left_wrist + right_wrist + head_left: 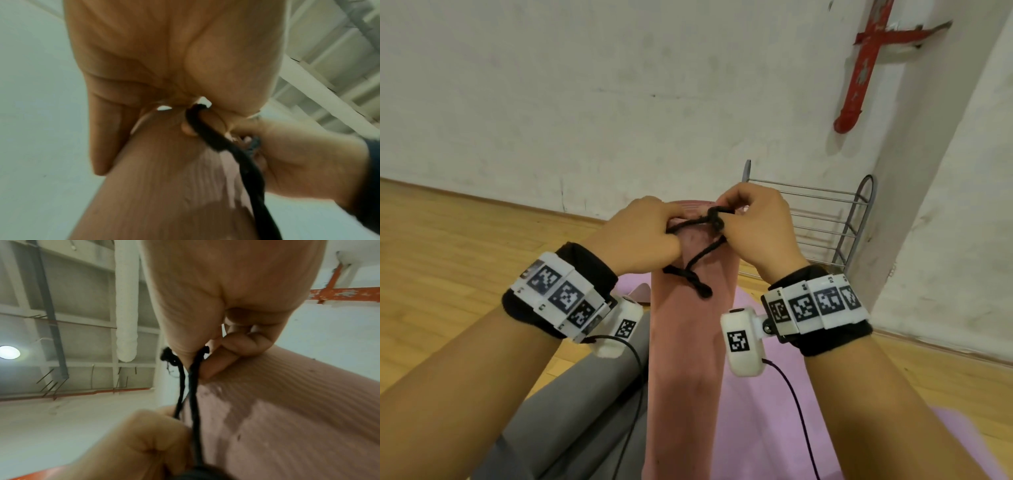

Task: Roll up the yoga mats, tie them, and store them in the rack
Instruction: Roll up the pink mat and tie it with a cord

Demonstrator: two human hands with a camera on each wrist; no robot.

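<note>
The rolled pink yoga mat (688,329) stands on end by the person's legs, so its top sits right at hand height for tying. The left hand (640,236) pinches one strand of the black cord (702,255) taut while the right hand (753,222) pinches the knot, probably to cinch it. The wire rack (822,219) waits just behind.

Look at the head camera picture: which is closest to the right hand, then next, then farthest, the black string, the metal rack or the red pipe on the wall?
From the right hand:
1. Black string: pinched in its fingers, on the rolled pink mat.
2. Metal rack: just behind the hand, on the floor by the wall.
3. Red pipe: high up on the wall, top right.
</note>
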